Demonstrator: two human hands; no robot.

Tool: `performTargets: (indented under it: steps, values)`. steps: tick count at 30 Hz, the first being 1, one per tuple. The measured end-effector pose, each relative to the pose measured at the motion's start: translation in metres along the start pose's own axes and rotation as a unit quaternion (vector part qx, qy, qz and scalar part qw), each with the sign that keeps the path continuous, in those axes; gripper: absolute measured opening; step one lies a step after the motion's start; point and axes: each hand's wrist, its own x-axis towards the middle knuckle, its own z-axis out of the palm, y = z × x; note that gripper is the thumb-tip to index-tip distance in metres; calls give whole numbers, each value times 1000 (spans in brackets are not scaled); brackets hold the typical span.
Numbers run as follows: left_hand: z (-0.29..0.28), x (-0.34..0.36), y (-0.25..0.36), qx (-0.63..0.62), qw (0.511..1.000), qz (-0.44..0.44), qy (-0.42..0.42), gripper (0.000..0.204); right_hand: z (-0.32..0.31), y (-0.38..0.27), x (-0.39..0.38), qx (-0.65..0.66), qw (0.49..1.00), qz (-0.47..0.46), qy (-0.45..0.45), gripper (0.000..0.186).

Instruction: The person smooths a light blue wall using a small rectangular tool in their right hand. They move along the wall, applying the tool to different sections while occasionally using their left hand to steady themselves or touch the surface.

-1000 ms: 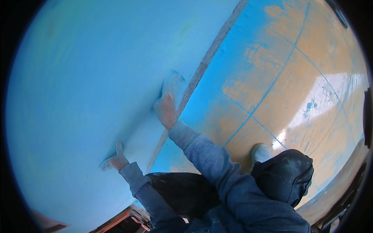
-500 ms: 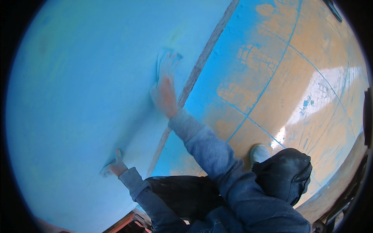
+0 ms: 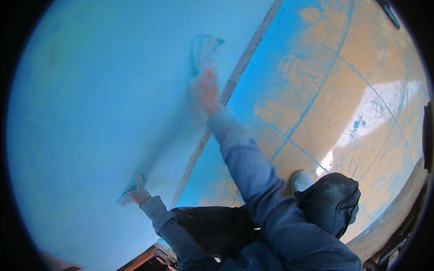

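My right hand (image 3: 207, 83), smeared by motion, presses a thin blue-dusted sheet (image 3: 196, 53) like sandpaper against a broad light-blue surface (image 3: 90, 113). The sheet's edges stick out past both sides of my fingers; its underside is hidden. Farther down, near the lower left, my left hand (image 3: 137, 193) rests on the same blue surface, thumb raised and fingers stretched out. It appears to hold nothing. Both hands have bluish dust on them.
A grey strip (image 3: 235, 74) edges the blue surface. Beside it lies a tan floor (image 3: 325, 113) with blue dust and dark-blue joint lines. My shoe (image 3: 302, 181) and bent knee are at lower right. Reddish-brown objects (image 3: 142, 261) show at the bottom edge.
My right hand and the sheet have slid up and a little to the right along the blue surface. My left hand has stayed nearly in place.
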Motion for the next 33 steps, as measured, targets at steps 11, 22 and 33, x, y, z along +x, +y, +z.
performTargets:
  steps: [11,22,33]
  values:
    - [-18,-3,10,27,999,-40,-10,146,41,5,-34,-166,955,-212,125,50]
    - [-14,-8,19,1,998,-59,-18,145,14,-11,-51,-172,985,-27,24,68]
    - [5,-13,28,21,998,-62,-6,141,10,65,-56,-356,932,-25,-57,37]
